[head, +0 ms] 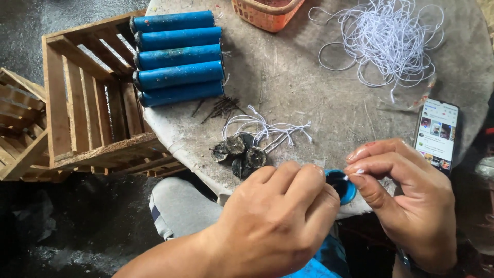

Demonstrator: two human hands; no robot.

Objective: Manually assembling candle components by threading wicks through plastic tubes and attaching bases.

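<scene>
Pinching a small round blue cap (341,186) at the near edge of the grey round table (309,87), both hands are seen low in the head view. The left hand (278,216) is curled into a loose fist, knuckles up, fingers bent in together; the cap is gripped on its left side, though the fingertips themselves are hidden behind the knuckles. The right hand (406,195) is brought in from the right, its thumb and forefinger pressed together on a short end of white string (346,177) right at the cap's open face, the remaining fingers folded close above them. The cap is held just off the table rim, above a grey-trousered knee (180,208). Just beyond the hands, a cluster of dark round pieces (239,152) is noted on the tabletop, with cut lengths of white string (267,128) lying against them and a small heap of dark nails (221,107) a little further back. Five blue tubes (177,56) are laid side by side at the table's left edge, overhanging a wooden slatted crate (82,103) standing on end beside it. A loose tangle of white cord (391,36) is spread at the far right, an orange basket (265,13) at the far edge, and a lit phone (437,134) lies near the right hand.
</scene>
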